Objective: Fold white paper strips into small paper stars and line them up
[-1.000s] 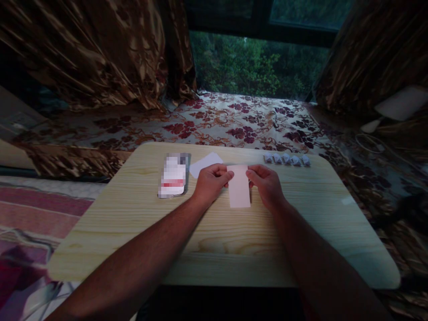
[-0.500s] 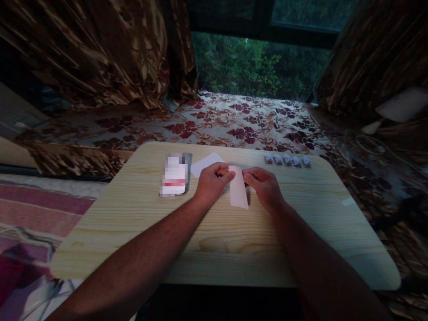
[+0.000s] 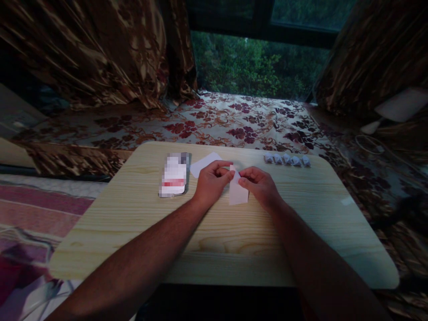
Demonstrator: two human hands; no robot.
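A narrow strip of white paper is held up over the middle of the table. My left hand pinches its upper left edge between thumb and finger. At its upper right, my right hand pinches the same strip, and the top right corner looks folded over. The lower end of the strip hangs free toward me. Behind my left hand lies another white sheet of paper, partly covered by that hand.
A phone-like object, blurred out, lies left on the wooden table. Several small folded paper pieces stand in a row at the back right. A pale scrap lies near the right edge. Beyond is a floral-covered ledge.
The paper strip's top right corner has been folded down. My right hand has moved slightly left onto the strip, and its lower end has turned and risen a little.
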